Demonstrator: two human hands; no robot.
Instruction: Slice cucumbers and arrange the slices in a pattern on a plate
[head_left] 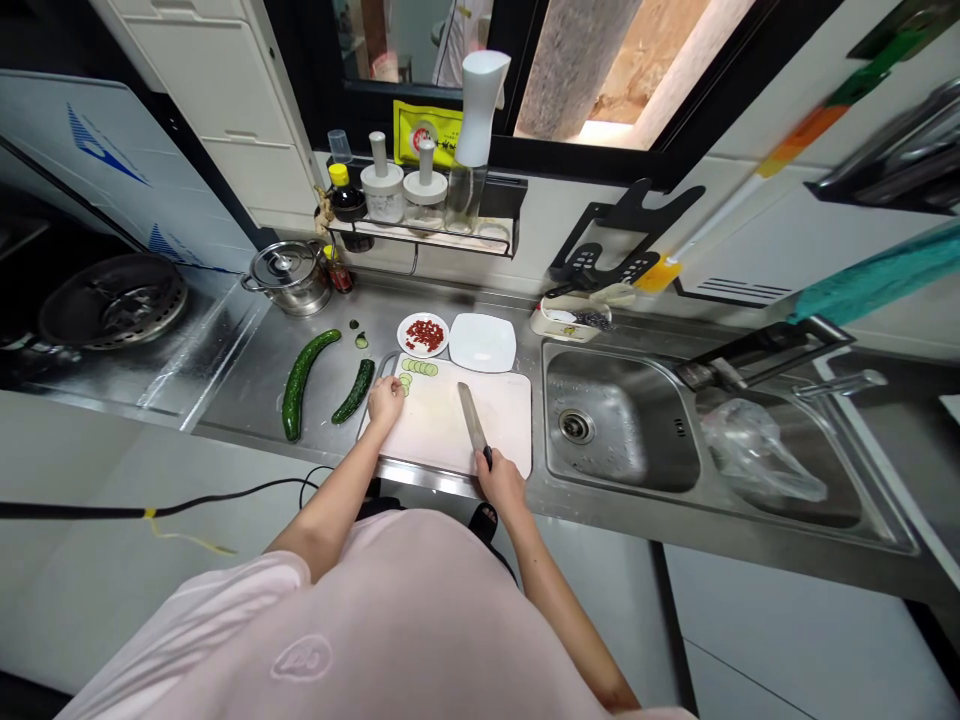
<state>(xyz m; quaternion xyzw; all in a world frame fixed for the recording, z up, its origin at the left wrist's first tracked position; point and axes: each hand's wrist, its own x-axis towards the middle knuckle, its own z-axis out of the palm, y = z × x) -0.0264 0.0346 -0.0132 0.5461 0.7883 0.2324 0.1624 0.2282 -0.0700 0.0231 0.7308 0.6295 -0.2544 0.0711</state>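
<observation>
My right hand (501, 482) is wrapped round the black handle of a kitchen knife (471, 415), whose blade lies low over the white cutting board (439, 430) and points away from me. At the board's left edge, my left hand (385, 402) has its fingers drawn together on a few cucumber slices (406, 381); the fingertips partly hide them. A short row of more cucumber slices (420, 367) lies just beyond, near the board's far left corner. Left of the board rest a cut piece of cucumber (353, 391) and a long whole cucumber (306, 385).
Behind the board stand a plate of chopped red chillies (424, 335) and a white square plate (482, 342). Cucumber ends (361, 341) lie on the steel counter. A lidded pot (289, 277) is at back left, a sink (615, 430) at right. A spice rack (427, 238) hangs above.
</observation>
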